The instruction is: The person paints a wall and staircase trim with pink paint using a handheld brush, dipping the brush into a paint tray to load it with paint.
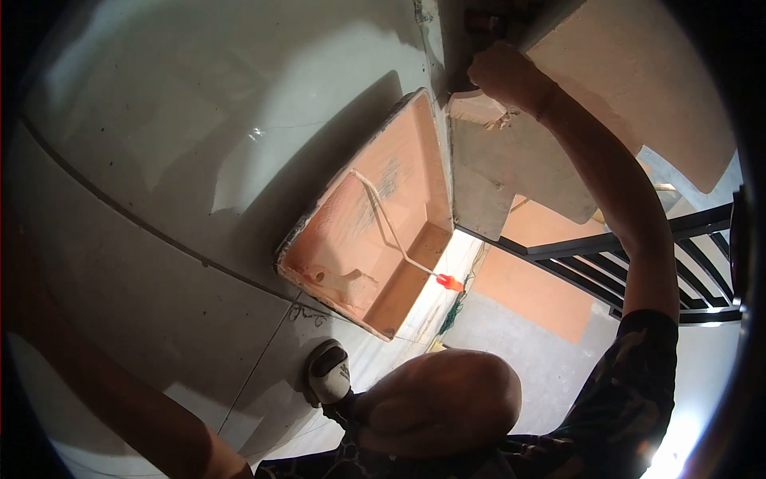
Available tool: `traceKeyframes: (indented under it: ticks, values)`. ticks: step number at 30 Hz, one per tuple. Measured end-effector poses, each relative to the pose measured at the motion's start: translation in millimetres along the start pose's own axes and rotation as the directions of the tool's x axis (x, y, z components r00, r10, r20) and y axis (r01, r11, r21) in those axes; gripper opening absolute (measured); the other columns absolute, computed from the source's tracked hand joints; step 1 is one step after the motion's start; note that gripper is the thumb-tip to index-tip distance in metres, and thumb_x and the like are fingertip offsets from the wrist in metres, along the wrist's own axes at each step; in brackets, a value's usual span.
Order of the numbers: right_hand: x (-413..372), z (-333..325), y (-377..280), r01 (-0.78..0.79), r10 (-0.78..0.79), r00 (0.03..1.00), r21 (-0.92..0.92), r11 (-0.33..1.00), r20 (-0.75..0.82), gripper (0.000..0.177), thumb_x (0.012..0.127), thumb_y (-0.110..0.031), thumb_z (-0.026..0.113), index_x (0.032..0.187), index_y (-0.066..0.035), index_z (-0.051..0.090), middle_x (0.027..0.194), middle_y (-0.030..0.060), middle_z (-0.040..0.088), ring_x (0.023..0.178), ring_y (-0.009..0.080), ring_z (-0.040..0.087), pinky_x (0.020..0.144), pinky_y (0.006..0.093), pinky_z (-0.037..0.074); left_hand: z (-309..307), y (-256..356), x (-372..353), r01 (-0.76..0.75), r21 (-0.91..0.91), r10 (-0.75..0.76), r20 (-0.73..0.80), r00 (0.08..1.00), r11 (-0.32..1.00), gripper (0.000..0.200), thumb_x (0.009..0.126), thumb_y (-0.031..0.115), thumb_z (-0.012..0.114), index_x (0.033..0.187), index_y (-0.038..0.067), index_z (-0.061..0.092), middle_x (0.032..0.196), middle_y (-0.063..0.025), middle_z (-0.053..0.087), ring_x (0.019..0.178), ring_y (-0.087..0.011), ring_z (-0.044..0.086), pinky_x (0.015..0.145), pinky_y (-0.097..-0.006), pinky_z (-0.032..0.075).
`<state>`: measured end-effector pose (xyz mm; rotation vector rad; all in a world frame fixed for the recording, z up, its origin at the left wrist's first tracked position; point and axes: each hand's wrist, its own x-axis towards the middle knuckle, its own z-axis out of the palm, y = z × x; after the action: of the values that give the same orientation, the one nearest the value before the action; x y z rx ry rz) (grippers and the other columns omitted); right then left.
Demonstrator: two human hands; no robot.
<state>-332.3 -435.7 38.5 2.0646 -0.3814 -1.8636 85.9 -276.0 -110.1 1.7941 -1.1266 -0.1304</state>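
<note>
My right hand (509,78) is stretched out at the top right, beside a dark corner. Its fingers are curled closed, and I cannot tell what is in them. Just below it sits a pinkish, ragged-edged piece (476,107). A peach-coated paint tray (435,152) stands tilted in the middle of the view. Across it lies a thin bent rod (388,226) with an orange-red end (449,282) past the rim. My left forearm reaches toward the dark left edge, where the hand is hidden.
Large grey tiles (136,152) with dark joints spread over the left. A black railing (590,251) crosses the right, by peach and grey patches (550,307). My bent knee (447,399) and shoe (329,373) are near the tray. Green string (451,315) lies beside it.
</note>
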Motion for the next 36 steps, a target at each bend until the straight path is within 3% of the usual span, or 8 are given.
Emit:
traceKeyframes:
  ticks: [7,8,10,22,28,32,34,36]
  values:
    - [-66.8,-40.7,47.7,-0.179,0.17,0.934,-0.001,0.984,-0.314,0.007,0.066,-0.008,0.06,0.071,-0.01,0.063,0.07,0.0079,0.062,0.07,0.0223,0.061,0.068,0.0356,0.046,2.7,-6.7,-1.3,-0.042,-0.09,0.038,-0.048,0.998,0.995,0.035,0.084,0.017,0.058,0.056,-0.004,0.054,0.047,-0.0073,0.047,0.041,-0.0133,0.039,0.04,-0.0284,0.032]
    - [-77.1,-64.6,50.1,-0.266,0.26,0.954,-0.021,0.964,-0.15,0.011,0.066,-0.01,0.062,0.077,-0.008,0.062,0.076,0.0069,0.06,0.075,0.0224,0.06,0.072,0.0363,0.043,-1.8,1.1,-1.9,0.018,-0.041,-0.018,-0.007,1.0,0.999,0.035,0.084,0.018,0.058,0.057,-0.004,0.054,0.048,-0.0076,0.048,0.042,-0.0137,0.04,0.04,-0.0283,0.033]
    - [-94.9,-75.6,59.5,-0.244,0.293,0.929,0.223,0.944,-0.227,0.011,0.068,-0.01,0.064,0.077,-0.006,0.061,0.078,0.0066,0.059,0.075,0.0245,0.059,0.071,0.0366,0.043,-2.4,5.6,-1.7,0.071,0.003,-0.071,0.028,0.997,0.997,0.036,0.084,0.018,0.058,0.057,-0.004,0.054,0.049,-0.0078,0.048,0.043,-0.014,0.041,0.041,-0.0282,0.034]
    - [-132.9,-2.0,6.8,-0.38,0.431,0.887,0.264,0.886,-0.169,0.011,0.072,-0.012,0.063,0.082,-0.008,0.059,0.081,0.0056,0.058,0.076,0.0224,0.06,0.067,0.0358,0.049,-3.8,3.7,-3.5,0.035,-0.058,-0.034,0.025,0.999,0.998,0.038,0.085,0.021,0.059,0.056,-0.004,0.053,0.048,-0.0077,0.048,0.042,-0.0138,0.041,0.04,-0.0286,0.033]
    - [-183.3,-1.6,-13.3,-0.551,0.651,0.706,0.363,0.752,-0.277,0.014,0.075,-0.014,0.064,0.088,-0.009,0.06,0.078,0.004,0.057,0.071,0.0202,0.059,0.066,0.0327,0.05,-4.0,-3.0,-3.7,-0.029,-0.01,0.029,-0.004,1.0,1.0,0.036,0.084,0.023,0.06,0.058,-0.002,0.055,0.049,-0.0081,0.049,0.042,-0.016,0.043,0.041,-0.0291,0.035]
    - [-191.8,-17.8,-19.0,-0.622,0.789,0.557,0.498,0.604,-0.26,0.014,0.075,-0.013,0.063,0.088,-0.009,0.061,0.078,0.0035,0.058,0.071,0.0198,0.06,0.063,0.0322,0.05,-10.7,-27.6,-12.7,0.015,0.306,-0.061,0.141,0.988,0.952,0.018,0.086,0.022,0.056,0.088,0.006,0.063,0.08,-0.0059,0.062,0.069,-0.0147,0.058,0.06,-0.0253,0.044]
    - [-176.8,-6.8,-17.2,-0.398,0.64,0.618,0.521,0.755,-0.456,0.007,0.075,-0.009,0.058,0.082,-0.008,0.06,0.078,0.0051,0.058,0.07,0.0207,0.061,0.062,0.033,0.05,-13.3,-21.4,-7.3,0.024,0.316,-0.078,0.159,0.984,0.949,0.021,0.087,0.023,0.054,0.094,0.006,0.065,0.084,-0.0063,0.065,0.072,-0.0157,0.061,0.063,-0.0255,0.046]
    - [-147.1,0.4,-20.1,-0.395,0.615,0.72,0.539,0.744,-0.321,0.005,0.073,-0.007,0.055,0.076,-0.008,0.059,0.078,0.0078,0.059,0.071,0.022,0.061,0.062,0.0334,0.05,-12.1,-11.4,-8.7,0.026,0.198,-0.054,0.135,0.989,0.98,0.024,0.088,0.025,0.054,0.091,0.003,0.064,0.078,-0.0084,0.063,0.064,-0.0175,0.057,0.059,-0.0278,0.044]
